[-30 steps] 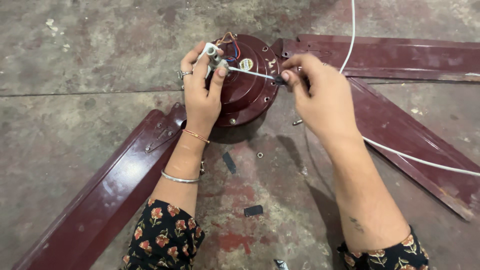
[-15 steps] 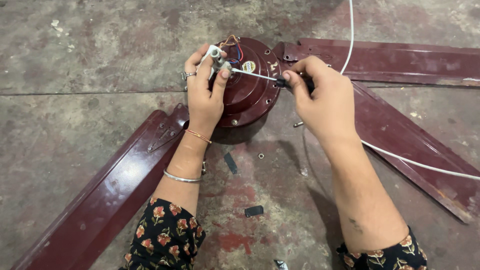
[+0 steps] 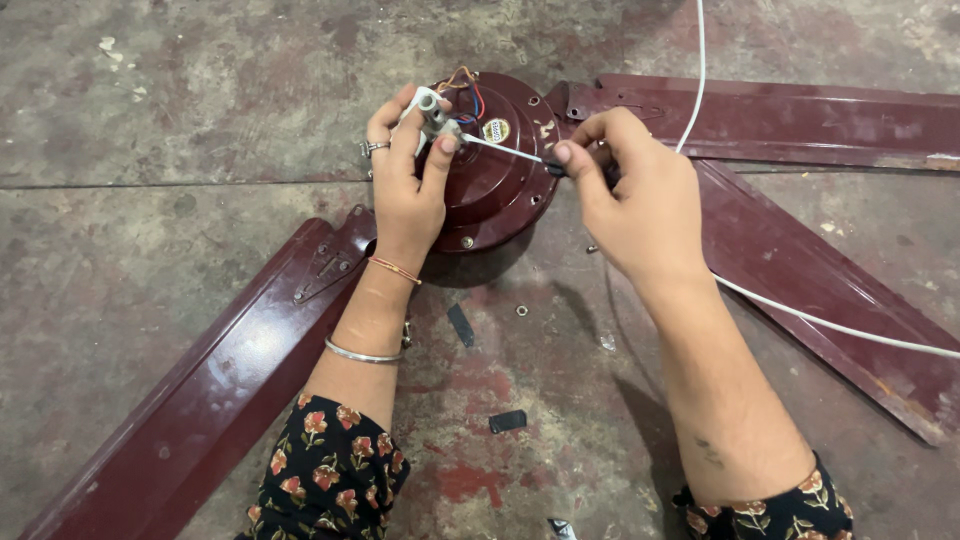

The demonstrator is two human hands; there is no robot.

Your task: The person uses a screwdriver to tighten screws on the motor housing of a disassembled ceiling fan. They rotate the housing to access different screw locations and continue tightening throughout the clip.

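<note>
A maroon ceiling fan lies on the concrete floor, its round motor housing (image 3: 495, 185) in the middle with three blades spread out. My left hand (image 3: 408, 185) pinches a small white wire connector block (image 3: 432, 108) above the housing, where red, blue and orange wires (image 3: 467, 92) come out. My right hand (image 3: 640, 205) grips a thin screwdriver (image 3: 505, 150) whose metal tip touches the connector block. A ring sits on a left finger, and bangles circle that wrist.
Fan blades reach to the lower left (image 3: 200, 400), upper right (image 3: 780, 115) and right (image 3: 820, 290). A white cable (image 3: 850, 328) crosses the right blades. A small nut (image 3: 521, 310) and black bits (image 3: 507, 421) lie on the floor near my arms.
Both hands have stayed at the connector; the left hand shifted slightly and the screwdriver tip stays at the block. The fan has not moved.
</note>
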